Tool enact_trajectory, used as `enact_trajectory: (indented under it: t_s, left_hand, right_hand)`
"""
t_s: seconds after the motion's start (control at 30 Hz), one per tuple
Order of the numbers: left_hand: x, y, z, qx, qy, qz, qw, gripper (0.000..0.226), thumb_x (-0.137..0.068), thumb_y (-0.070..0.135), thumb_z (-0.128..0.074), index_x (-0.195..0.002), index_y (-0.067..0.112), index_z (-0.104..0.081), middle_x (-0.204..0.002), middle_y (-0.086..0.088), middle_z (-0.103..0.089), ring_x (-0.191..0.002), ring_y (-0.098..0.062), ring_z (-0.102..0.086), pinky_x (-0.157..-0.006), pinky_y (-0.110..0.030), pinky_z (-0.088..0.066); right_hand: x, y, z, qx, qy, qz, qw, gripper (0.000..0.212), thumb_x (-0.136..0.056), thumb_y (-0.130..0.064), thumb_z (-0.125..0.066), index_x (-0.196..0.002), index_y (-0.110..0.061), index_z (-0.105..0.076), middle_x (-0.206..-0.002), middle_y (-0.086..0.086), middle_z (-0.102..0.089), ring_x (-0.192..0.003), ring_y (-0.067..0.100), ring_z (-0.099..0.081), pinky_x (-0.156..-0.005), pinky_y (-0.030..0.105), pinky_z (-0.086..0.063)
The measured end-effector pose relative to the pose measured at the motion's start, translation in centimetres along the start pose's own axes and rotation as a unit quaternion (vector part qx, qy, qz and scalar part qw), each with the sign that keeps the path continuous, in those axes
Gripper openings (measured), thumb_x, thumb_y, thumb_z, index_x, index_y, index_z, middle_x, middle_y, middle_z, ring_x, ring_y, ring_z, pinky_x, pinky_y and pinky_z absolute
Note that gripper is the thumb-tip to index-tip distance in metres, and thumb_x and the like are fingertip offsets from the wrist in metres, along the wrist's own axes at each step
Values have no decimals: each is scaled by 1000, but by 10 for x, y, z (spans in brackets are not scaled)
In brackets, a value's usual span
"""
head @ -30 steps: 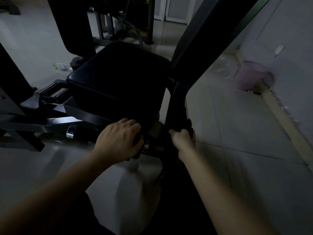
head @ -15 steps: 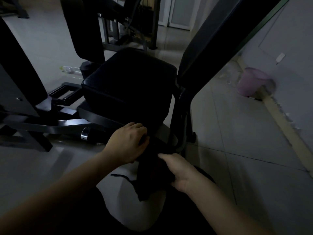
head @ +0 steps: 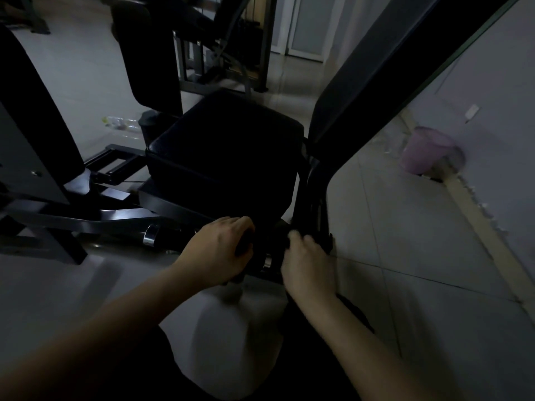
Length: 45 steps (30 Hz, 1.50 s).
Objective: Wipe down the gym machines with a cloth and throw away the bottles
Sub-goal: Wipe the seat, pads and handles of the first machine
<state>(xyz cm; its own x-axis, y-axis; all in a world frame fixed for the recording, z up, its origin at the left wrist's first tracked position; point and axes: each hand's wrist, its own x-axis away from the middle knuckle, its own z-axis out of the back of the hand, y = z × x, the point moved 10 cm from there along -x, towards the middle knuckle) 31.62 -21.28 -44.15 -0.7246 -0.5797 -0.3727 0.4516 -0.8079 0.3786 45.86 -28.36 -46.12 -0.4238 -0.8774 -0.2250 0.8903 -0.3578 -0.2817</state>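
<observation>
The gym machine has a black padded seat [head: 228, 151] and a slanted backrest [head: 376, 70]. My left hand [head: 220, 250] grips the black handle bar [head: 168, 237] with its chrome ring, just under the seat's front edge. My right hand [head: 304, 256] is curled against the dark upright frame post [head: 311, 198] below the backrest and pinches a dark cloth [head: 275, 241]. The cloth is hard to tell from the black frame in the dim light. A clear plastic bottle [head: 121, 123] lies on the floor to the left of the seat, beyond the machine.
A pink waste bin [head: 425, 149] stands by the right wall. Another machine [head: 220, 47] stands behind the seat, and black frame arms [head: 72, 215] cross the floor at left. Pale floor tiles [head: 419, 241] spread to the right. My light trouser knee [head: 231, 337] is below the hands.
My right hand has risen with the dark cloth from below the seat to the frame post. My left hand keeps its grip on the handle bar.
</observation>
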Motion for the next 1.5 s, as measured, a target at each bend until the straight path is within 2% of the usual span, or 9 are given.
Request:
enact_trajectory:
  t_s: [0.23,0.37,0.47,0.57,0.8,0.93,1.03,1.17,1.5]
  left_hand:
    - [0,1,19,150,10,51,987,18,-100,39,-51,-114,32,-61,-104,16,-63,-95,-1,-60,-80,-28,-51]
    - [-1,20,35,339,-48,64,937,38,-99,49,-59,-135,39,-53,-116,12,-68,-104,-12,-68,-86,-35,-57]
    - [-13,8,51,369,-23,110,922,36,-96,26,-68,-130,33,-59,-113,5,-72,-100,-17,-72,-87,-45,-60]
    - [-19,-18,61,431,37,222,874,12,-99,22,-63,-106,22,-73,-96,-7,-75,-89,-29,-72,-83,-52,-57]
    - [-50,-2,37,606,0,376,701,34,-101,40,-56,-111,14,-75,-106,-9,-78,-100,-25,-74,-98,-43,-54]
    - [-69,-8,59,390,-64,282,874,17,-98,30,-63,-102,21,-77,-104,-2,-76,-95,-16,-72,-95,-42,-57]
    - [-75,-40,123,73,88,160,981,17,-97,34,-64,-107,24,-73,-105,5,-69,-98,-15,-64,-90,-41,-54]
    - [-55,-112,137,-156,184,225,944,58,-93,56,-59,-137,19,-53,-143,-13,-47,-134,-35,-38,-115,-56,-29]
    - [-40,-149,103,47,219,259,940,85,-89,65,-58,-155,20,-29,-147,-10,-29,-136,-29,-33,-107,-34,-32]
  right_hand:
    - [25,-33,2,-566,-102,-104,811,19,-102,-16,-53,-100,-23,-69,-95,-2,-74,-90,12,-69,-76,25,-54]
    - [-2,-55,42,-670,-91,-79,732,24,-98,-14,-56,-103,-30,-73,-104,0,-73,-101,16,-70,-80,30,-55]
    - [-21,-74,61,-629,-122,-14,768,27,-96,-8,-57,-109,-27,-70,-100,-4,-73,-97,10,-70,-77,21,-53]
    - [-35,-63,82,-400,-28,52,915,31,-94,-13,-64,-122,-25,-65,-110,-6,-63,-101,0,-61,-83,12,-49]
    - [-38,-74,84,-341,41,124,931,64,-88,-19,-71,-145,-27,-43,-138,-10,-46,-128,-1,-45,-104,17,-43]
    - [-56,-38,100,-322,117,85,935,33,-89,-4,-66,-119,-18,-66,-106,-9,-64,-102,2,-60,-89,15,-51]
    - [-64,-15,103,-244,154,48,956,35,-91,-11,-65,-126,-16,-62,-110,-2,-65,-102,13,-63,-87,24,-52]
    - [-75,-39,71,-54,85,18,995,62,-92,-13,-55,-148,-28,-34,-132,7,-51,-108,26,-60,-79,34,-50]
    - [-92,-104,55,-4,67,79,995,18,-96,-16,-51,-113,-15,-55,-111,5,-52,-94,27,-63,-67,29,-40]
